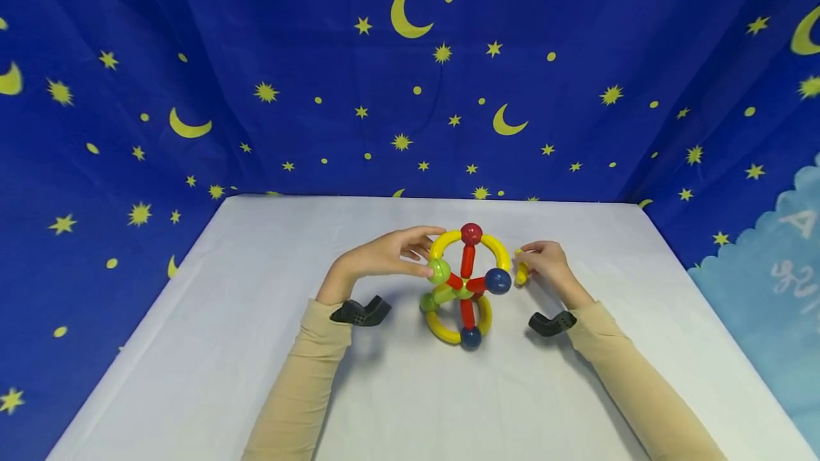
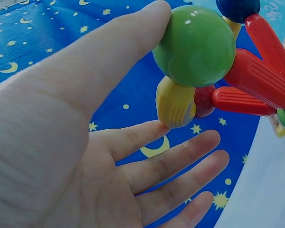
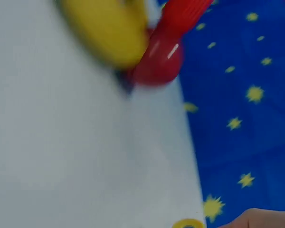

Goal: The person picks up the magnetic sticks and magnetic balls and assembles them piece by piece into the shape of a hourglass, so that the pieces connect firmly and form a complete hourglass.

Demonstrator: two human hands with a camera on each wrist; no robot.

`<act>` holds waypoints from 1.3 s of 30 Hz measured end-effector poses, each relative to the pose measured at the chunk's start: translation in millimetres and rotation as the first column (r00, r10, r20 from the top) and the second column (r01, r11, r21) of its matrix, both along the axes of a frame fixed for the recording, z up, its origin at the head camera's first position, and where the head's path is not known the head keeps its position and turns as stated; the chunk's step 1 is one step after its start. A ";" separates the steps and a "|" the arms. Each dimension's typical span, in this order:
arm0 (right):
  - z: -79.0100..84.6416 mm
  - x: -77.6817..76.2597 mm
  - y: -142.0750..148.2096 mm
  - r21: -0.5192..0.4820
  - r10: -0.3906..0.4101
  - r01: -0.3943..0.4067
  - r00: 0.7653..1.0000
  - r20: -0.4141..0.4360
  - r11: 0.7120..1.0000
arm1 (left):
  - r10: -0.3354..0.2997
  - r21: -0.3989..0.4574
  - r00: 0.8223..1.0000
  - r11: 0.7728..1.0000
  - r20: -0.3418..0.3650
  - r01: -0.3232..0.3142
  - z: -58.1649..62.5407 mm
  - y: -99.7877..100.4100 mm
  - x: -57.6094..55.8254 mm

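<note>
A magnetic ball-and-rod structure (image 1: 468, 315) stands on the white table, with yellow curved rods, red straight rods and coloured balls. My left hand (image 1: 391, 253) holds it at its upper left. In the left wrist view the thumb lies on a green ball (image 2: 194, 45), the index fingertip is at a yellow curved rod (image 2: 175, 102) below it, and the other fingers are spread. To the right of the structure, my right hand (image 1: 544, 262) pinches a loose yellow curved rod (image 1: 522, 270). Its round end face shows low in the right wrist view, beside part of the hand.
The white cloth-covered table (image 1: 211, 354) reaches back to a blue curtain (image 1: 359, 91) with moons and stars. Black wrist mounts (image 1: 552, 324) sit at both sleeve cuffs. A light blue panel (image 1: 778, 290) with lettering hangs at the right.
</note>
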State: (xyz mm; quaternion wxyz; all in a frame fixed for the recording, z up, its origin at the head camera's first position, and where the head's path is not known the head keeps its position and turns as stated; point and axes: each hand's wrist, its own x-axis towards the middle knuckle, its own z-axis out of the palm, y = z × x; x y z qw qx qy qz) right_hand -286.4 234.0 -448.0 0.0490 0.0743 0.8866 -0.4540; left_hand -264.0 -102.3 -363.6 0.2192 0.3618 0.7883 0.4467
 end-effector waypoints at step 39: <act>76.3 159.1 -124.2 -0.801 -0.265 0.184 0.964 0.033 0.569 | -0.028 0.064 0.999 0.998 0.034 0.025 -1.5 5.0 -0.5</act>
